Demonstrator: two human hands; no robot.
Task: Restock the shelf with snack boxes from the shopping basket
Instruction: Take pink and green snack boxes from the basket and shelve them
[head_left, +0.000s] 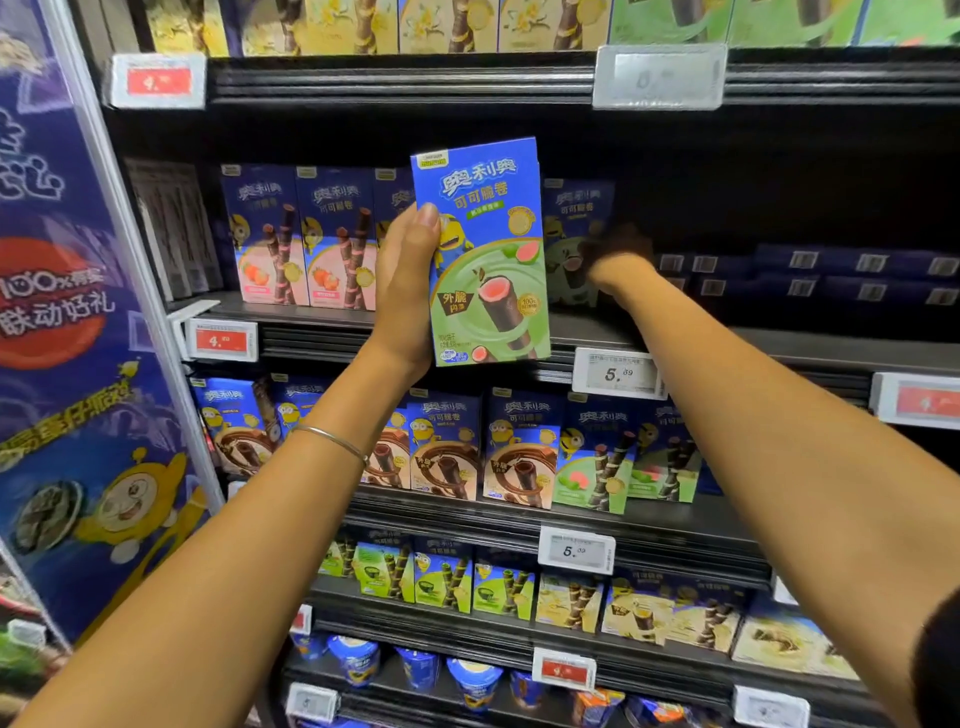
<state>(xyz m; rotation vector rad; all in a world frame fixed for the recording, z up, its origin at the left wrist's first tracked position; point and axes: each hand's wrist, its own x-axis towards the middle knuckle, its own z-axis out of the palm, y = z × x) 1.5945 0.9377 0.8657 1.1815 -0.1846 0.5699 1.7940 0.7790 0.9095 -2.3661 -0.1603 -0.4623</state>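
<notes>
Partly done, I judge: in the head view the dark metal shelf (779, 344) carries a short row of boxes (306, 239) with dark space to its right; no basket shows. The left hand (405, 283) grips a tall blue-and-green cardboard snack box (485, 249) upright before that row, thumb on its front, arm raised. The right hand (615, 254) reaches into the shadow beside it; its grip cannot be told.

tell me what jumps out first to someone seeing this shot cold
The bright blue-and-green snack box stands out first, held up by the left hand at frame centre, in front of the second shelf. Just right of it, the right hand reaches into the shelf's dark gap, blurred. A tall blue promo panel fills the left edge.
</notes>
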